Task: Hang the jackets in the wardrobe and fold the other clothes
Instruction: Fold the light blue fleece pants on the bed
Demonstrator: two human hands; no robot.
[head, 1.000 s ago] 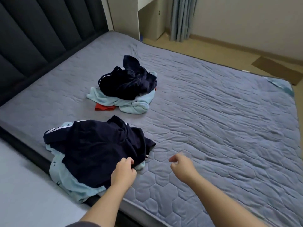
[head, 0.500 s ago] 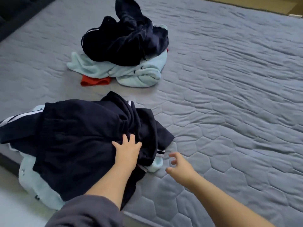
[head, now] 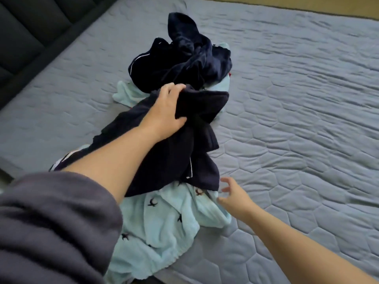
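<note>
Head view: left hand (head: 166,111) grasps dark navy fabric garment (head: 174,160); right hand (head: 233,196), fingers released, at its five o'clock. Advise gripping hem, then lifting.

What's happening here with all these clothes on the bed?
A person is sorting clothes on a bed. Their left hand grips a bunch of a navy garment that lies over a light blue fleece. The right hand is open near the garment's lower edge, holding nothing. A second pile, navy on light blue, sits farther up the bed. Nothing looks folded yet.
</note>
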